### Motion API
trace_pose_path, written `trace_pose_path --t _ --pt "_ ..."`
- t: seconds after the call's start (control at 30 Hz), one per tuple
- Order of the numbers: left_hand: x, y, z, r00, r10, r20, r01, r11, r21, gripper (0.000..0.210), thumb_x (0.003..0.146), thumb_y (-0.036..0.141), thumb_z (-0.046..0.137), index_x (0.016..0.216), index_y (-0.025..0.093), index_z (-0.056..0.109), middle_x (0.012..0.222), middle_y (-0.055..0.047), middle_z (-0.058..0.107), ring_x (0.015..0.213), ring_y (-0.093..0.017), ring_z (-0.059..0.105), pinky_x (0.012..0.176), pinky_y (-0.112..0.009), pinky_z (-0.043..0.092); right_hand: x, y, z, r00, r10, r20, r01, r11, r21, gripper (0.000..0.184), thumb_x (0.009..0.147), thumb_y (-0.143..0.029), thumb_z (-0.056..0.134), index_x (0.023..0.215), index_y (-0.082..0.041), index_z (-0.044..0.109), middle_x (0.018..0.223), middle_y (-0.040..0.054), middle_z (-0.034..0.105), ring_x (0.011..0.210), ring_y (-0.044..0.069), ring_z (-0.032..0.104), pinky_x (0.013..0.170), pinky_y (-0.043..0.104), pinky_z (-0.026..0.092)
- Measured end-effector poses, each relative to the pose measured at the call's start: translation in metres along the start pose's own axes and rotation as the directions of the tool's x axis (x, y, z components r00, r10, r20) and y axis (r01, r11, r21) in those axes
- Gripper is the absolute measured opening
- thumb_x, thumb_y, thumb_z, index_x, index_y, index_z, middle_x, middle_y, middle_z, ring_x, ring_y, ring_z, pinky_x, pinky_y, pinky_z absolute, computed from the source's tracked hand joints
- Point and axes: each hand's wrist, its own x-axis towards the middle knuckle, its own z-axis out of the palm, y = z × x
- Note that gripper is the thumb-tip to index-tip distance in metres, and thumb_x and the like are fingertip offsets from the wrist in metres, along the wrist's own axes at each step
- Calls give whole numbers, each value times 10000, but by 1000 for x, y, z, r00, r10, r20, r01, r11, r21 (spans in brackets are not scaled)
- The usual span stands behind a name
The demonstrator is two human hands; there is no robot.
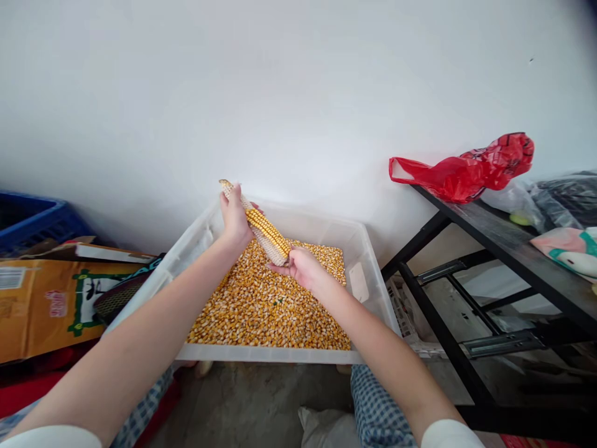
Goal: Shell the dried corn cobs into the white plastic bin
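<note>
A corn cob (267, 231) slants across the middle of the view, partly stripped: yellow kernels run along its upper side, while bare pale cob shows at the far tip and along the lower side. Around its upper left part my left hand (237, 219) is closed. My right hand (301, 267) grips the lower right end, fingers partly hidden behind the cob. Below both hands, a translucent plastic bin (265, 354) holds a thick layer of loose corn kernels (275, 311).
On the right stands a black metal-framed table (506, 239) with a red plastic bag (466, 168) and other bags on top. At left lie a cardboard box (41, 305) and a blue crate (44, 218). A white wall (289, 93) rises behind the bin.
</note>
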Motion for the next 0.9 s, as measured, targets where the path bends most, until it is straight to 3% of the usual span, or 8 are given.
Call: trace_pose_path --t 0.1,0.23,0.5,0.67,0.77,0.9 --pt "4 4 -3 995 -77 -60 76 997 -22 418 732 494 549 1050 273 392 525 69 433 405 -99 490 439 -205 411 -2 -4 -1 1000 -4 22 3 999 39 284 574 -9 359 774 -121 526 751 60 642 675 155 635 728 359 552" --pt "7 7 -5 990 -89 -107 87 996 -21 419 741 488 534 1070 267 397 519 64 441 398 -112 502 431 -215 416 -5 -10 -3 992 34 121 -41 997 60 153 669 -158 379 763 -119 494 744 88 628 646 182 649 718 361 545" --pt "3 3 -2 994 -36 -98 38 999 23 327 767 437 518 1013 269 382 543 65 454 376 -101 473 421 -215 415 -1 -4 -2 996 29 86 -25 999 -46 156 696 -126 362 773 -125 498 710 60 614 602 144 629 686 331 552" --pt "0 -2 -1 997 35 -66 -33 999 40 300 764 420 522 968 261 371 578 61 427 413 -93 470 458 -238 442 1 1 2 1000 -15 -6 15 999 -39 203 651 -40 363 728 -140 521 714 31 623 629 121 604 699 332 558" --pt "-2 -2 1 998 18 -68 -15 999 44 310 767 432 514 981 263 365 585 57 429 419 -94 467 462 -247 445 1 3 4 997 -47 -59 44 998 -54 275 608 0 360 756 -147 540 747 19 632 656 116 602 713 339 556" --pt "-2 4 2 995 -2 -97 8 998 54 301 779 423 499 998 263 370 633 42 464 427 -86 467 457 -227 438 1 1 1 1000 -28 -11 28 999 15 213 619 -56 353 729 -141 515 770 43 632 690 133 612 756 361 540"
